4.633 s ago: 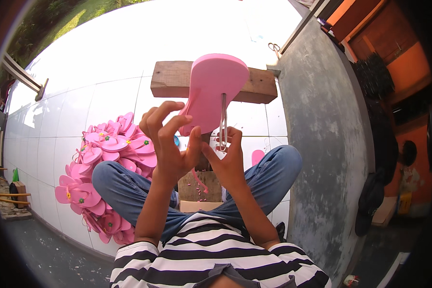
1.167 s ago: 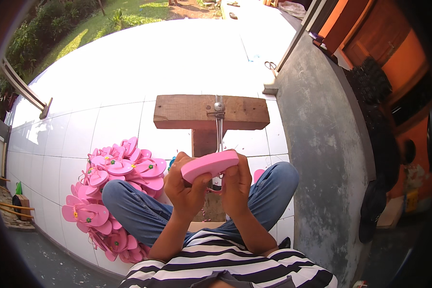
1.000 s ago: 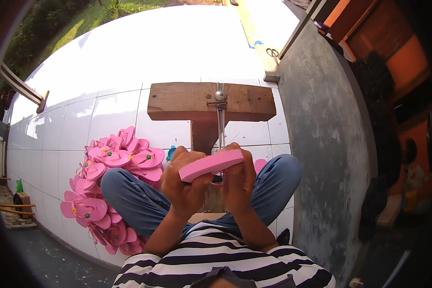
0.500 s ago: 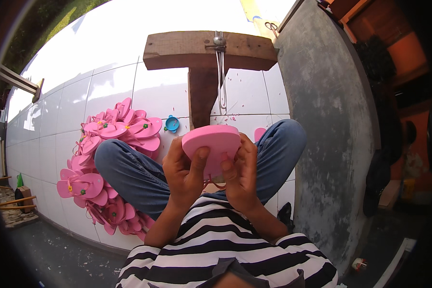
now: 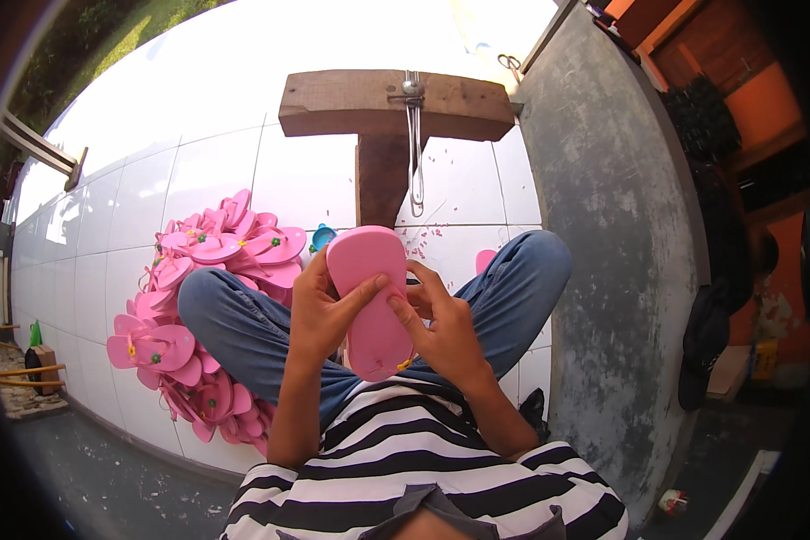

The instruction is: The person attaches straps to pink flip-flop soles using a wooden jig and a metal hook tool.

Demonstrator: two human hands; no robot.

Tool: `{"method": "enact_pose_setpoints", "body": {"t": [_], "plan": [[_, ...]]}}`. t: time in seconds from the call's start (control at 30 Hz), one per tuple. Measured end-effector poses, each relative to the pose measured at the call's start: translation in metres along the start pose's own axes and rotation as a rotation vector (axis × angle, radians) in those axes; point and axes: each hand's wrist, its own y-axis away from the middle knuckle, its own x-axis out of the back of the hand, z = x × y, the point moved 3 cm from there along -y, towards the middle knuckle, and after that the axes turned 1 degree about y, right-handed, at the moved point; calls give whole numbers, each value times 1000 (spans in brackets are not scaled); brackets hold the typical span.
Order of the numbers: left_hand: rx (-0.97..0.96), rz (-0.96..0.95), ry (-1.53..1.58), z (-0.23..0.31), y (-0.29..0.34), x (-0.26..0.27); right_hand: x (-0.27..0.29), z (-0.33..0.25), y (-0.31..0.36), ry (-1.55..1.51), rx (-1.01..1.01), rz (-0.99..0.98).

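Pink sandal (image 5: 373, 326), long axis pointing away, slightly left; left hand (image 5: 318, 315) grip clasping it, right hand (image 5: 447, 331) pinching edge.

Sunlit grass (image 5: 142, 36) beyond white tiles (image 5: 211, 171)

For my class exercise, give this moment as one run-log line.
left hand: holding pink sandal; right hand: touching it; ahead: wooden stand; left: sandal pile

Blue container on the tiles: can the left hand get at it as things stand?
Probably not while the left hand holds the pink sandal; otherwise, nothing visible blocks the blue container.
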Motion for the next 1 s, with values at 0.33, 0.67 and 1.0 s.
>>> {"method": "enact_pose_setpoints", "body": {"t": [0.33, 0.67, 1.0], "plan": [[175, 59, 80, -27, -7, 49, 27, 77, 29, -348, -201, -115], [453, 210, 500, -92, 52, 95, 232, 224, 38, -465, 36, 941], [793, 89, 642, -176, 91, 36, 87, 401, 119, 123, -816, 410]]}}
